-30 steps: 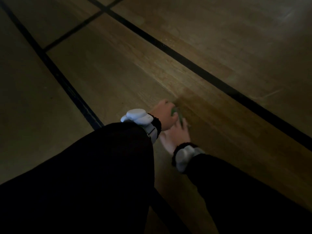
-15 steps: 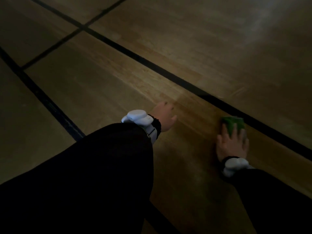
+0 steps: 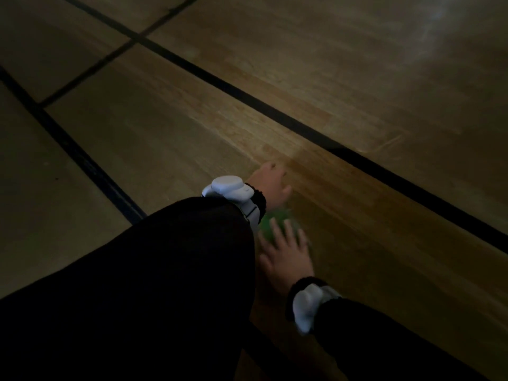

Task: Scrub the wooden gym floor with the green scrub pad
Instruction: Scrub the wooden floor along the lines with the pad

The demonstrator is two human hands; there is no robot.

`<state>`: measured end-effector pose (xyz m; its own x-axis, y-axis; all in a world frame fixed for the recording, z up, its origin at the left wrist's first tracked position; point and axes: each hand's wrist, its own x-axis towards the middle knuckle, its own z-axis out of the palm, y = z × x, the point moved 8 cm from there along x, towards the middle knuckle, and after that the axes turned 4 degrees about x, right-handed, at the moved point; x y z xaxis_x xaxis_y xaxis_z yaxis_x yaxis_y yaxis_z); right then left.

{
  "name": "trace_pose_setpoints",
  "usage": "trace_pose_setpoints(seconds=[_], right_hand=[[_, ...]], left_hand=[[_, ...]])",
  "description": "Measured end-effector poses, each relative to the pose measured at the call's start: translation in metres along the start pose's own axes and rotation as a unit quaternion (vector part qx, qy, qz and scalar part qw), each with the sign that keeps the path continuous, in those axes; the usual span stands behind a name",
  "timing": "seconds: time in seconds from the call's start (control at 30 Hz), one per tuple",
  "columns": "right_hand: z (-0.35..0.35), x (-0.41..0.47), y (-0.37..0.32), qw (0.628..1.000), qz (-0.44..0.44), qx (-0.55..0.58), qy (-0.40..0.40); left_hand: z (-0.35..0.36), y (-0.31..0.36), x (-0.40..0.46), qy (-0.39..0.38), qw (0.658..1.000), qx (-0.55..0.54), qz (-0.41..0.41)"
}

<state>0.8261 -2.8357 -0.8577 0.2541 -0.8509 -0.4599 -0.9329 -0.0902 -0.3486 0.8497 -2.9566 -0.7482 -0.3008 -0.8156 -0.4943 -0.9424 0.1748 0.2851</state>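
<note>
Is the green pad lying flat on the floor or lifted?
Flat: the right hand presses the blurred green pad onto the wooden floor.

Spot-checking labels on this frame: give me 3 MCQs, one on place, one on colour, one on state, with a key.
1. Where is the scrub pad?
A. under the right hand's fingers
B. beyond the long black line
C. on the left sleeve

2. What colour is the pad?
A. blue
B. green
C. red

3. How does the left hand stand?
A. grips the pad
B. rests on the floor, holding nothing
C. raised off the floor holding a bottle

Key: 1 A, straight fingers lie across the pad, just below the left wrist. 2 B, green shows between the fingers, though blurred. 3 B, it sits on the wood above the pad; its fingers are partly hidden.
</note>
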Motion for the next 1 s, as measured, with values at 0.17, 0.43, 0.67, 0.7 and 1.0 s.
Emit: trace_pose_setpoints(seconds=[0.17,0.43,0.67,0.7,1.0], right_hand=[[0.016,0.002,-0.014,0.99,-0.123,-0.056,-0.05],[-0.077,0.046,0.113,0.979,0.196,0.035,0.051],[-0.089,0.075,0.102,0.966,0.243,0.014,0.092],[-0.083,0.08,0.085,0.976,0.203,-0.003,0.077],[0.0,0.055,-0.098,0.978,-0.164,-0.126,-0.037]], left_hand=[[-0.002,-0.012,0.002,0.006,1.0,0.0,-0.014],[-0.002,-0.081,-0.014,0.002,0.996,-0.002,-0.086],[0.011,-0.132,-0.039,0.01,0.99,-0.02,-0.138],[0.016,-0.139,-0.042,0.008,0.989,-0.023,-0.145],[0.031,-0.148,-0.051,-0.004,0.987,-0.043,-0.153]])
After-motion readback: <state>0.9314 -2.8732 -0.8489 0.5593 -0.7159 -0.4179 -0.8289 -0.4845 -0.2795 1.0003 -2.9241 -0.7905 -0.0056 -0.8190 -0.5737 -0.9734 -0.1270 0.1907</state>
